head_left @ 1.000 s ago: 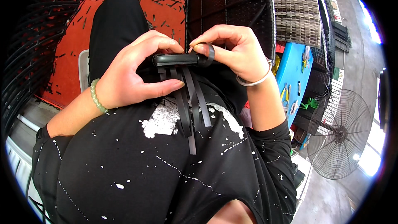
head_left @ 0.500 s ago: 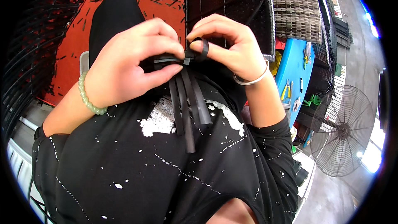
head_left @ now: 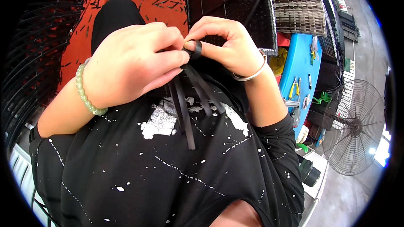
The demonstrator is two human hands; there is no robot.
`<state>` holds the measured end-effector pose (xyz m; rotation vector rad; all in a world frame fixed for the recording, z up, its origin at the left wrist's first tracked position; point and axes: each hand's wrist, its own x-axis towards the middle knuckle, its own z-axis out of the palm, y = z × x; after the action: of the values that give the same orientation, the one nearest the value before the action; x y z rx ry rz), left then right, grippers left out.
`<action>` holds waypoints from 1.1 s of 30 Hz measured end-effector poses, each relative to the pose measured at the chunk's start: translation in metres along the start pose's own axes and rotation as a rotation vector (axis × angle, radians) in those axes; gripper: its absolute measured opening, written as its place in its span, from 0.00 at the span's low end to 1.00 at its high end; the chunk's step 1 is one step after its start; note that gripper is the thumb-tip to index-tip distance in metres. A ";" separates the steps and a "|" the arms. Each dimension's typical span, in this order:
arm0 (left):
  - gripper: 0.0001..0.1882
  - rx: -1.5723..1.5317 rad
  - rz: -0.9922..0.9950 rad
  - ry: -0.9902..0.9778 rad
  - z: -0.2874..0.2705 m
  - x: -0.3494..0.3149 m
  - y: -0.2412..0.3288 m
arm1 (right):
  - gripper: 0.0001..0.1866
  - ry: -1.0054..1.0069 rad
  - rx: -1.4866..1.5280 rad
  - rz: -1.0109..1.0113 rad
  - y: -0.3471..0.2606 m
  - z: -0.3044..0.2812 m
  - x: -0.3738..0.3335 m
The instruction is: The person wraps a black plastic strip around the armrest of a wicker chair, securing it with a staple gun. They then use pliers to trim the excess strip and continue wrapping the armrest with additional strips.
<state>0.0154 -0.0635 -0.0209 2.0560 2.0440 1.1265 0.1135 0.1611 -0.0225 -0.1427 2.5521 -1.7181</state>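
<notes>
Several flat black strips (head_left: 182, 105) hang down from between my hands in front of my black shirt. My left hand (head_left: 130, 61) is closed on their upper ends, and its fingers hide where the strips join. Close beside it, my right hand (head_left: 233, 48) pinches at the same spot with thumb and forefinger. A black strip loop (head_left: 198, 50) curls around the right thumb. The fingertips of both hands almost meet; exactly how the strips cross there is covered.
Ahead lies a red surface (head_left: 168, 14) strewn with short black scraps. A dark woven panel (head_left: 229, 6) and a grey-brown woven panel (head_left: 296, 2) stand right of it. Further right are a blue tabletop (head_left: 299, 61) with yellow-handled pliers (head_left: 295, 88) and a large fan (head_left: 355, 128). Black strands (head_left: 38, 50) arch at left.
My left hand has rolled over the strips, so the crossing that showed between its thumb and fingers is now covered. My right fingertips have come down and left against the left hand.
</notes>
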 end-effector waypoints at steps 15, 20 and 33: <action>0.16 0.030 0.221 0.250 -0.012 -0.021 -0.003 | 0.12 -0.391 0.171 -0.088 -0.016 -0.004 0.017; 0.15 0.003 0.229 0.252 -0.013 -0.026 -0.005 | 0.09 -0.443 0.232 -0.087 -0.010 -0.002 0.024; 0.19 -0.132 -0.090 0.255 0.012 -0.039 -0.016 | 0.12 -0.159 0.027 -0.064 -0.020 0.013 0.009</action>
<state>0.0122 -0.0902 -0.0554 1.8221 2.0765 1.5303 0.1068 0.1409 -0.0086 -0.3486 2.4342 -1.6876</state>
